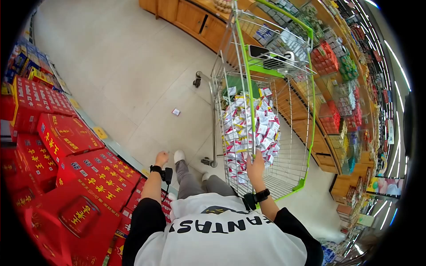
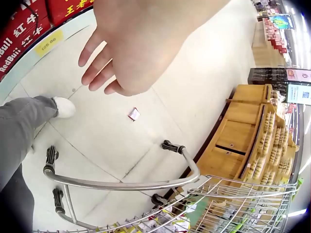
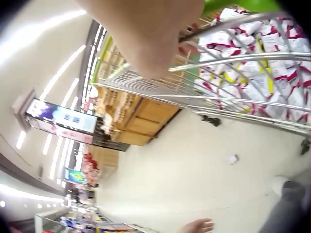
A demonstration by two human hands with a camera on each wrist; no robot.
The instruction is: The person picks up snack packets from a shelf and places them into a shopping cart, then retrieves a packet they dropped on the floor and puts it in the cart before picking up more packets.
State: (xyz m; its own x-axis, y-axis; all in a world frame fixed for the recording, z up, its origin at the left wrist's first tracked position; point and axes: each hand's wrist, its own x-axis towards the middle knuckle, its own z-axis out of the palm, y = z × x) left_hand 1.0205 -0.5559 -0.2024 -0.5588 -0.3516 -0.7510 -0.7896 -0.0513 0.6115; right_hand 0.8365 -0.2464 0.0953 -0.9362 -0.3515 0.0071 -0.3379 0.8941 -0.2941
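My right hand [image 1: 255, 167] grips the top side rail of a wire shopping cart [image 1: 306, 166]; in the right wrist view its fingers [image 3: 188, 47] curl round the metal. Inside the cart lies a big heap of small white, red and yellow packets [image 1: 253, 126]. My left hand [image 1: 162, 158] hangs over the floor with nothing in it. Its fingers [image 2: 99, 65] are loosely bent in the left wrist view. One small white packet [image 1: 176, 111] lies on the floor [image 1: 133, 80] beyond that hand, beside the cart, and shows in both wrist views too.
Stacked red drink cartons [image 1: 88, 177] line a low shelf along my left. Wooden cabinets [image 1: 191, 20] and shelves of boxed goods curve round the far and right sides. The cart's caster wheels [image 1: 207, 162] stand near my shoes [image 1: 179, 155].
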